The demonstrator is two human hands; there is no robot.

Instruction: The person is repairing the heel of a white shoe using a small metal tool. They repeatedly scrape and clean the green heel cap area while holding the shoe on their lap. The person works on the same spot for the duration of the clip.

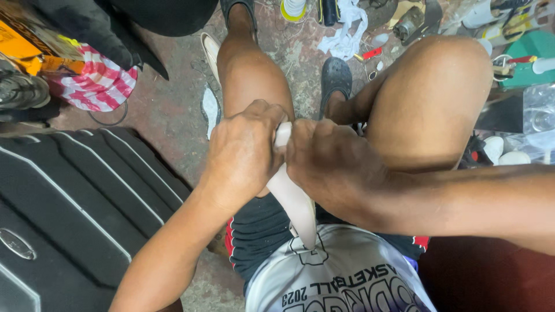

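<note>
Pale cream, curved and pointed shoe-sole piece (292,199) sits in your lap, its narrow tip resting against your white printed shirt (347,271) and its upper end running up between your two hands. Your left hand (243,153) has its grip closed around the upper end from the left, fingers curled over the top. Your right hand (329,164) has its grip closed on the same end from the right, knuckles touching those of the left, so both hands clamp the piece just above your dark shorts (260,231). Your bare knees frame the hands on either side. On the stained concrete floor (173,115) beyond your knees lie a black sandal (335,78), a loose pale insole (210,110) and a crumpled white cloth (347,32). A red-and-white striped bag (98,81) rests near the floor's upper left, and a black ribbed plastic case (69,208) fills the lower left, beside your left forearm.
</note>
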